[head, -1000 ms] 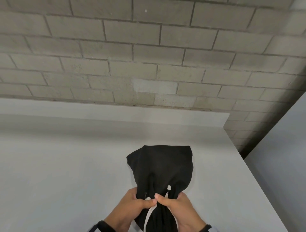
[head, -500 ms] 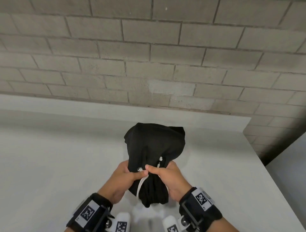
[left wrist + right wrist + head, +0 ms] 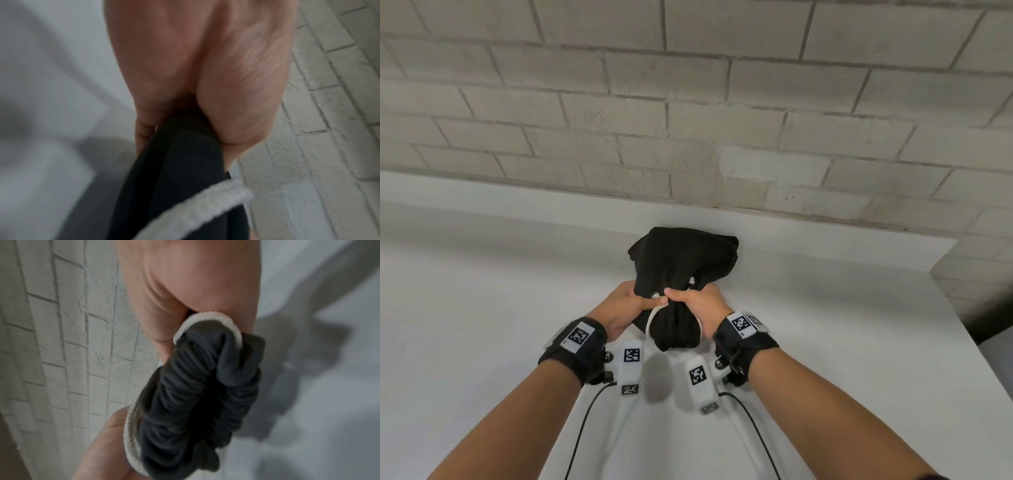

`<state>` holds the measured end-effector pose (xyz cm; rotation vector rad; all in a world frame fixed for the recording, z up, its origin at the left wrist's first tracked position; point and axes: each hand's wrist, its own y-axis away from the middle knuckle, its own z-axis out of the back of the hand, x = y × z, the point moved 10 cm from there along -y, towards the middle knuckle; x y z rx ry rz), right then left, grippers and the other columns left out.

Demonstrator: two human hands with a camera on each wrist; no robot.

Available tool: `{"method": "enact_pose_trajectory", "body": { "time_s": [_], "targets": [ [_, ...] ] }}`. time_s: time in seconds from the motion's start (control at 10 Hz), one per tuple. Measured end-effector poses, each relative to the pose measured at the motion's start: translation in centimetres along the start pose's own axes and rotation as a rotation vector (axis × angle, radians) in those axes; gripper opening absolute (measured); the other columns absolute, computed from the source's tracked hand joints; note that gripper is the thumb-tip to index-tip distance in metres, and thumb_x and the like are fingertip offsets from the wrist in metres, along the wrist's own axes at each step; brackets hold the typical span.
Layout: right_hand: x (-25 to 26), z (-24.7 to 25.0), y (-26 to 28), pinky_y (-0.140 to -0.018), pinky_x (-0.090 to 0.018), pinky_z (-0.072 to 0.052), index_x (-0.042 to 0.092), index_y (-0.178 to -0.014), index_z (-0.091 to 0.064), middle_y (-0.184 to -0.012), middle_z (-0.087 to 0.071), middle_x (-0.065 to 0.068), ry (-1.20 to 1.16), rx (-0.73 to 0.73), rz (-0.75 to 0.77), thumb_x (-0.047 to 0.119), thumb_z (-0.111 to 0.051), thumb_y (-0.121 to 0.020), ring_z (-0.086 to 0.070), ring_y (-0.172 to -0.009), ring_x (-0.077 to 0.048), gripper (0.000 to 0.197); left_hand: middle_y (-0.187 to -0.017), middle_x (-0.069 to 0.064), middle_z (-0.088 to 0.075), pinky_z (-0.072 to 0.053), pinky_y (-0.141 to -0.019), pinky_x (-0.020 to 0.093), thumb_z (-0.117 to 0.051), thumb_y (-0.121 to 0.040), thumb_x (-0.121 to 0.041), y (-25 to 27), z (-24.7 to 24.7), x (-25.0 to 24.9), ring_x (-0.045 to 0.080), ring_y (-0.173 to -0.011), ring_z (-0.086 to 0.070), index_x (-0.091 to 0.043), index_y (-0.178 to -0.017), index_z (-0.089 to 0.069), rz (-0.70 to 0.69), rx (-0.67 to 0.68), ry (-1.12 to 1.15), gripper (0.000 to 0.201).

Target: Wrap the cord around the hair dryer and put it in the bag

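A black drawstring bag (image 3: 681,260) bulges on the white table (image 3: 482,308), close to the back wall. Its mouth (image 3: 197,394) is gathered into tight folds toward me. My left hand (image 3: 626,308) grips the bag's neck from the left, fingers curled round the cloth (image 3: 174,162). My right hand (image 3: 697,305) grips the neck from the right. A white drawstring (image 3: 652,317) loops out at the left, seen close (image 3: 205,209), and another loop (image 3: 207,319) runs under my right palm. The hair dryer and its cord are hidden.
A painted block wall (image 3: 688,102) rises just behind the bag. The table's right edge (image 3: 969,342) drops off beside a dark gap. Thin black cables (image 3: 582,431) run from my wrist bands toward me.
The bag, held at the neck by both hands, has shifted away from me toward the wall. My head view has tipped down, bringing wrists and forearms into sight.
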<state>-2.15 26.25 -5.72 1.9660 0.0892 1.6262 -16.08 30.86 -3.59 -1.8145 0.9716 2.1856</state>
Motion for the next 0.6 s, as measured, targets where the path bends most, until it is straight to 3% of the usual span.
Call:
{"method": "enact_pose_trajectory", "body": {
  "time_s": [0.1,0.2,0.3,0.4,0.5,0.6],
  "targets": [
    [-0.1,-0.5,-0.7,-0.077,-0.036,-0.060,0.007,-0.107,-0.065,-0.101,-0.073,-0.010,0.022,-0.013,-0.007,0.013,-0.087,-0.068,-0.072,-0.090,-0.023,0.045,-0.109,0.012,-0.075,-0.052,-0.100,0.047,-0.075,-0.085,-0.008,-1.5,0.8,0.8,0.030,-0.107,-0.070,-0.007,-0.116,-0.068,0.010,0.012,-0.037,0.031],
    [0.1,-0.5,-1.0,-0.077,-0.034,-0.059,0.009,-0.102,-0.065,-0.101,-0.073,-0.009,0.077,-0.029,0.010,0.012,-0.086,-0.069,-0.070,-0.089,-0.022,0.039,-0.109,0.012,-0.075,-0.051,-0.101,0.049,-0.078,-0.082,-0.011,-2.5,1.6,1.7,0.029,-0.107,-0.069,-0.007,-0.115,-0.069,0.044,-0.010,-0.061,0.034],
    [0.4,-0.3,-0.8,-0.078,-0.032,-0.057,0.012,-0.095,-0.064,-0.099,-0.072,-0.007,0.093,-0.027,0.023,0.018,-0.087,-0.069,-0.069,-0.086,-0.020,0.035,-0.108,0.011,-0.075,-0.051,-0.101,0.049,-0.080,-0.080,-0.013,-2.8,3.3,2.2,0.028,-0.105,-0.069,-0.007,-0.114,-0.068,0.044,-0.146,-0.023,0.037],
    [0.5,0.4,0.2,-0.065,-0.023,-0.052,0.014,-0.097,-0.063,-0.097,-0.070,-0.003,0.045,-0.049,0.030,0.020,-0.086,-0.072,-0.066,-0.078,-0.012,0.035,-0.109,0.008,-0.074,-0.052,-0.099,0.047,-0.084,-0.076,-0.026,-2.1,3.6,2.1,0.026,-0.104,-0.069,-0.009,-0.117,-0.067,0.028,-0.200,-0.037,0.048],
    [0.5,2.4,1.6,-0.061,-0.018,-0.049,0.014,-0.105,-0.061,-0.103,-0.070,-0.003,0.007,-0.119,0.060,0.024,-0.085,-0.073,-0.064,-0.078,-0.008,0.041,-0.122,0.002,-0.069,-0.051,-0.100,0.039,-0.082,-0.076,-0.041,-0.2,3.5,1.0,0.020,-0.110,-0.066,-0.011,-0.127,-0.060,-0.010,-0.226,-0.098,0.063],
    [-0.3,6.2,4.2,-0.089,-0.028,-0.048,0.013,-0.125,-0.047,-0.121,-0.056,-0.003,0.110,-0.242,0.064,0.035,-0.083,-0.075,-0.059,-0.105,-0.018,0.066,-0.144,0.002,-0.049,-0.047,-0.102,0.040,-0.078,-0.077,-0.052,3.3,5.3,0.6,0.023,-0.126,-0.054,-0.013,-0.148,-0.036,-0.029,-0.401,-0.195,0.092]
  ]
}}
